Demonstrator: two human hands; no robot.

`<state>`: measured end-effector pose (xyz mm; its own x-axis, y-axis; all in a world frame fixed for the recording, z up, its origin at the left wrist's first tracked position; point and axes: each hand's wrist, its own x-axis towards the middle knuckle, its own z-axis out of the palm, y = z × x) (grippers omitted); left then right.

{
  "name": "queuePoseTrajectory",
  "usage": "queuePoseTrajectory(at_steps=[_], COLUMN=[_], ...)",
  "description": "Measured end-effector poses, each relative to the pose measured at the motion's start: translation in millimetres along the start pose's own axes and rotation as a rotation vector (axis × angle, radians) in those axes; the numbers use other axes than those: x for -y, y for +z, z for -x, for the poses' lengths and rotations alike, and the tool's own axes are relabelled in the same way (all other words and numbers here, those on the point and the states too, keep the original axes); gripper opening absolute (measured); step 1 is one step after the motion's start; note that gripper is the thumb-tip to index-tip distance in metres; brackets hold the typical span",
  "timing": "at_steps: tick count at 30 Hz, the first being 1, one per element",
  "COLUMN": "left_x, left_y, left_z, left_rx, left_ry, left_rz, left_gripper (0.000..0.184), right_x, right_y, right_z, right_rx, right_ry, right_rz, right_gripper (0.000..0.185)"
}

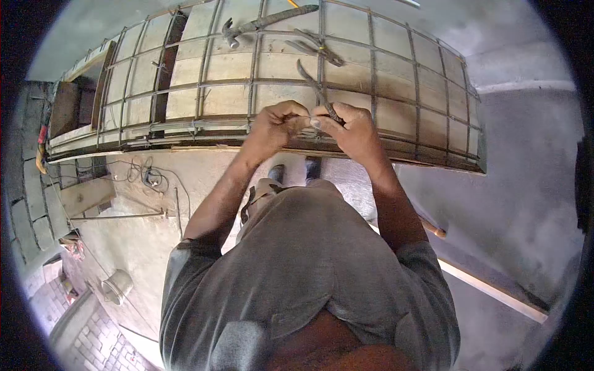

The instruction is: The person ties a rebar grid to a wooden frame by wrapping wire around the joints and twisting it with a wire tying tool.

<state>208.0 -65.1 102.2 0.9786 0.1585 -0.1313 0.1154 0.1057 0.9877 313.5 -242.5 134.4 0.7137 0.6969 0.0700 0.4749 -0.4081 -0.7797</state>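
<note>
My left hand [278, 125] is closed in a pinch close to my right hand, above the near edge of the rebar grid [252, 74]. A thin piece of wire [309, 117] seems to run between the fingertips of both hands. My right hand [351, 128] is closed, with a dark hand tool [317, 86] at its fingers; the tool's curved handle points away from me and its other end is partly hidden. Beyond my hands, a pair of pliers [322, 49] and a claw hammer [266, 22] lie on the grid.
Wooden boards [284, 67] lie under the bars, with a gap at the left. A hooked bar with a red part [42, 142] rests at the left end. On the floor are a cable [151, 176], a bucket [117, 287] and a long timber [495, 290].
</note>
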Motion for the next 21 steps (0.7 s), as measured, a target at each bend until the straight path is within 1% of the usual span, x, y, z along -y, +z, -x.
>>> queuePoseTrajectory(at_steps=[1, 2, 3, 4, 5, 6, 7, 8, 9, 10, 11, 13, 14, 15, 17, 18, 19, 21], left_x=[2, 6, 11, 19, 30, 41, 51, 60, 65, 66, 70, 66, 62, 63, 68, 71, 75, 81], left_y=[6, 12, 16, 21, 26, 33, 41, 50, 56, 59, 61, 64, 62, 59, 55, 56, 59, 60], left_z=[3, 6, 9, 12, 15, 18, 20, 22, 24, 25, 24, 20, 20, 20, 15, 12, 9, -1], left_rx=[-0.023, -0.048, -0.074, -0.084, -0.024, 0.040, 0.035, 0.041, 0.045, 0.076, 0.073, 0.174, 0.132, 0.129, 0.390, 0.405, 0.389, 0.243], left_ry=[-0.088, -0.175, -0.263, -0.265, -0.266, -0.265, -0.268, -0.261, -0.252, -0.278, -0.280, -0.340, -0.452, -0.450, -0.479, -0.513, -0.510, -0.266], left_rz=[0.225, 0.448, 0.672, 0.676, 0.939, 1.203, 1.206, 1.304, 1.402, 1.386, 1.386, 1.309, 1.060, 1.049, 0.800, 0.734, 0.726, 0.437], left_gripper=[0.012, 0.013, 0.015, 0.015, 0.016, 0.017, 0.017, 0.017, 0.017, 0.021, 0.021, 0.021, 0.021, 0.021, 0.029, 0.038, 0.038, 0.045], right_x=[8, 9, 7, 5, 4, 2, -2, -14, -28, -35, -38, -37, -37, -45, -63, -57, -65, -88], right_y=[3, 7, 11, 14, 19, 24, 28, 29, 27, 24, 18, 5, -6, -14, -28, -35, -40, -54], right_z=[0, 4, 11, 20, 30, 42, 52, 62, 73, 80, 86, 94, 96, 99, 104, 102, 104, 107], right_rx=[0.073, 0.080, -0.039, -0.157, -0.146, -0.197, -0.251, -0.247, -0.192, -0.139, -0.137, -0.066, -0.018, -0.022, 0.112, 0.167, 0.172, 0.159], right_ry=[0.020, 0.015, -0.001, -0.016, -0.016, 0.065, 0.146, 0.149, 0.192, 0.232, 0.233, 0.300, 0.358, 0.352, 0.198, 0.212, 0.198, 0.274], right_rz=[0.061, 0.059, 0.091, 0.124, 0.121, 0.056, -0.009, -0.009, 0.049, 0.107, 0.104, 0.094, 0.112, 0.103, 0.272, 0.197, 0.186, 0.259], right_gripper=[0.023, 0.023, 0.022, 0.021, 0.021, 0.021, 0.020, 0.020, 0.021, 0.022, 0.022, 0.025, 0.030, 0.030, 0.023, 0.027, 0.027, 0.032])
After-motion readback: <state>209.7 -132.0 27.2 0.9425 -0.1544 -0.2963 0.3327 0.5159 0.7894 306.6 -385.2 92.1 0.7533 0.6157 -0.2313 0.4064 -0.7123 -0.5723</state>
